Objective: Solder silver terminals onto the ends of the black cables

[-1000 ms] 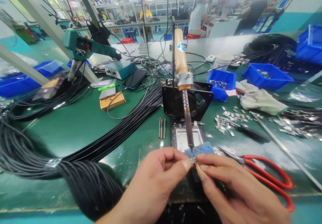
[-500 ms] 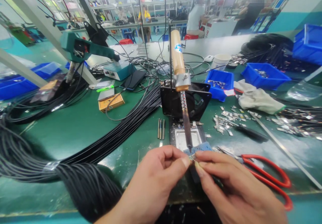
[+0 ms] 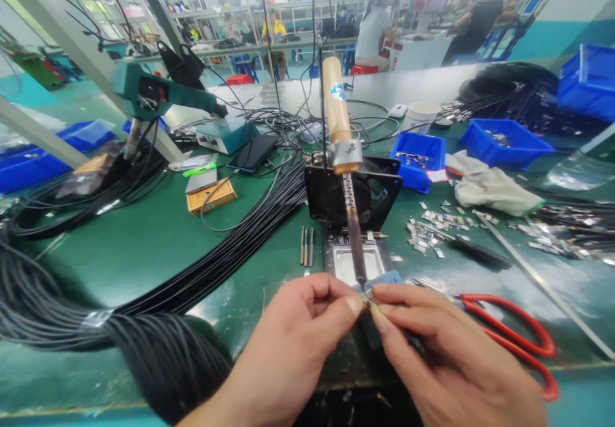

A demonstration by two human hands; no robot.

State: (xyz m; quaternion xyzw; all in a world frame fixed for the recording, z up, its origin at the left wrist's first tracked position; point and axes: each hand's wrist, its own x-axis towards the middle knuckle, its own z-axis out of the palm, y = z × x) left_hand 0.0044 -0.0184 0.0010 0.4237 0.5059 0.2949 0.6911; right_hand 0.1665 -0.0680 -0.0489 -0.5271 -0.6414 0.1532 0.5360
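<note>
My left hand (image 3: 307,337) is closed, thumb and forefinger pinched together just below the tip of a soldering iron (image 3: 356,241). Opposite it, my right hand (image 3: 427,344) pinches a small shiny metal connector (image 3: 367,296) at its fingertips. What the left fingers grip is too small and covered to make out. The iron has a wooden handle and is clamped in a stand, tip pointing down at the fingertips. Behind the fingers lie a blue sponge (image 3: 387,278) and a shallow metal tray (image 3: 346,260), both partly covered.
Red-handled pliers (image 3: 519,324) lie beside my right hand. Loose metal connectors (image 3: 427,232) are scattered beyond them, near a blue bin (image 3: 420,158) and a glove (image 3: 494,190). A black cable bundle (image 3: 230,248) runs along the left. A black fan (image 3: 317,193) stands behind the iron.
</note>
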